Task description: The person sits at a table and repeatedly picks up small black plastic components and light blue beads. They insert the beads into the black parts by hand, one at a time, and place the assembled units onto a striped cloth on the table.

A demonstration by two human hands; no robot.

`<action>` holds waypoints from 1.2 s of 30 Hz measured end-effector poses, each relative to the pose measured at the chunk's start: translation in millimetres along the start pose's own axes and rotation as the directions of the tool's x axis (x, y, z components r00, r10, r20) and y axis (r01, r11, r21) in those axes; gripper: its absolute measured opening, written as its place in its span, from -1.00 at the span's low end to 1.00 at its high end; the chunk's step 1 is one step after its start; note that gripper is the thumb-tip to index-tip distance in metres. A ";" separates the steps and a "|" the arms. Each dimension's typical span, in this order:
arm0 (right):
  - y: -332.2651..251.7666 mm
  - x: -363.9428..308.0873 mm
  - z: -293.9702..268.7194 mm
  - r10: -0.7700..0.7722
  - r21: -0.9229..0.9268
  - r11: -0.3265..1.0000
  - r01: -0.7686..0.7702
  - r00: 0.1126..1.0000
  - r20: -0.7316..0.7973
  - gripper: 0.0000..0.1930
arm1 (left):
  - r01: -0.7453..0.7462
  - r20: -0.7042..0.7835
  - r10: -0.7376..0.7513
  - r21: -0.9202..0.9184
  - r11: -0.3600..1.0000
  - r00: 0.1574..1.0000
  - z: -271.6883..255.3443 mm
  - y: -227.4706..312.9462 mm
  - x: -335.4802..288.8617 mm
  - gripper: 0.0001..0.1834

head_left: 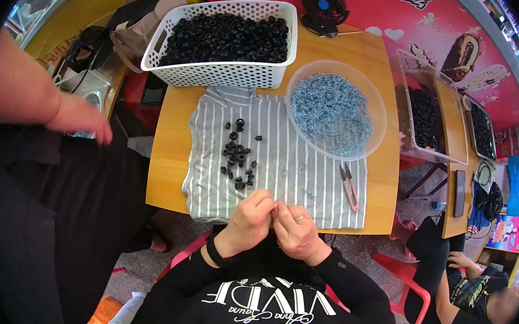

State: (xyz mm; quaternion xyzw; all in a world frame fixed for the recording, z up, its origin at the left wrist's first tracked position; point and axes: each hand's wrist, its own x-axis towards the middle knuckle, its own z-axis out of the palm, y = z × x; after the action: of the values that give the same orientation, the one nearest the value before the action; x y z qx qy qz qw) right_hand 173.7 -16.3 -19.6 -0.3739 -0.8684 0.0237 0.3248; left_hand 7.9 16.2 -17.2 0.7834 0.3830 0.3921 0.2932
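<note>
At the table's front edge my left hand (pixel 249 218) and my right hand (pixel 296 229) meet, fingertips pinched together. Whatever sits between them is too small or hidden to make out. Just beyond, a grey striped cloth (pixel 204 182) covers much of the wooden table. On its left part lies a loose heap of small black plastic pieces (pixel 235 155). A few tiny clear bluish bits (pixel 308 193) are scattered to the right of that heap. Pink-handled thread snips (pixel 349 187) rest near the cloth's right edge.
A white perforated basket (pixel 224 73) full of black pieces stands at the back left. Beside it is a round clear tub (pixel 379 114) of small bluish parts. A black fan (pixel 324 9) stands behind. One person (pixel 41 97) stands at left; another (pixel 465 294) sits at right.
</note>
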 end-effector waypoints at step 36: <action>21.8 22.1 -87.4 0.348 0.193 0.926 -0.324 0.932 -0.101 -0.69 | 0.178 -0.138 -0.163 0.103 0.979 0.977 -54.4 -2.8 -5.3 -0.79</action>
State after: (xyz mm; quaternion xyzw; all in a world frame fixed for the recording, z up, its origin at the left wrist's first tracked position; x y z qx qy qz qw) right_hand 227.1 -3.5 55.2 -0.4885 -0.7624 0.1295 0.4042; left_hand -40.9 21.9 6.9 0.7362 0.4887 0.3926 0.2550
